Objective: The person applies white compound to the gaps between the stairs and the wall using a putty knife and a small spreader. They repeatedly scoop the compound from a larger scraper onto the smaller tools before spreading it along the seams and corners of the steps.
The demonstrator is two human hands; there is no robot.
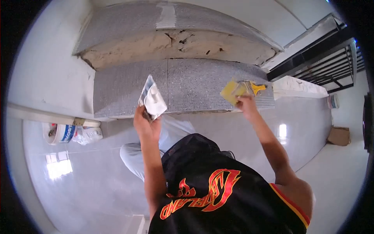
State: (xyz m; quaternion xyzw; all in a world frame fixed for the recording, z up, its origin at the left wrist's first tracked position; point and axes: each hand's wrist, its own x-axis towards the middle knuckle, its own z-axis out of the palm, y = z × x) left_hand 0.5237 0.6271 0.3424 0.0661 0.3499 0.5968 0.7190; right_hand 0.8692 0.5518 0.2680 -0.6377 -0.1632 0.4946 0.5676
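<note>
My left hand [145, 121] grips a flat metal putty knife [152, 98] loaded with white filler, held up in front of the grey speckled step [194, 84]. My right hand [245, 102] holds a yellow-handled scraper with a yellow pad [238, 89] against the right part of that step's top. Above it, the riser of the upper step [175, 45] shows bare, cracked beige mortar.
A white bucket with a blue label [61, 132] and a crumpled bag [89, 134] sit on the glossy tile floor at left. A cardboard box [339, 135] lies at right, near a black metal gate [323, 62]. A white wall rises at left.
</note>
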